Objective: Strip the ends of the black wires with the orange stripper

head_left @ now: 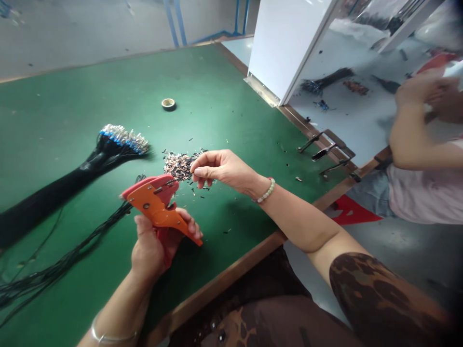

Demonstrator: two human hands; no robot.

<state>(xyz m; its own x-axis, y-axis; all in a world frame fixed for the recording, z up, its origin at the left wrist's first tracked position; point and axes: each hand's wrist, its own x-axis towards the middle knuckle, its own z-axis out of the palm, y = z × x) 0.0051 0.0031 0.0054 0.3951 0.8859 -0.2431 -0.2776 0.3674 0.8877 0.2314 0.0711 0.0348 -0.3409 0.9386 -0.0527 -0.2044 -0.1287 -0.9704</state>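
Orange-red wire stripper [145, 198], above green table [224, 111], held from six o'clock by left hand [150, 248], fingers wrapped around it. Right hand [224, 168] at its two o'clock, forearm extending from four, thumb and forefinger pressed together, contents indiscernible; clippings [177, 166] at one o'clock.

Plastic hand tool [155, 215] (smooth-looking)
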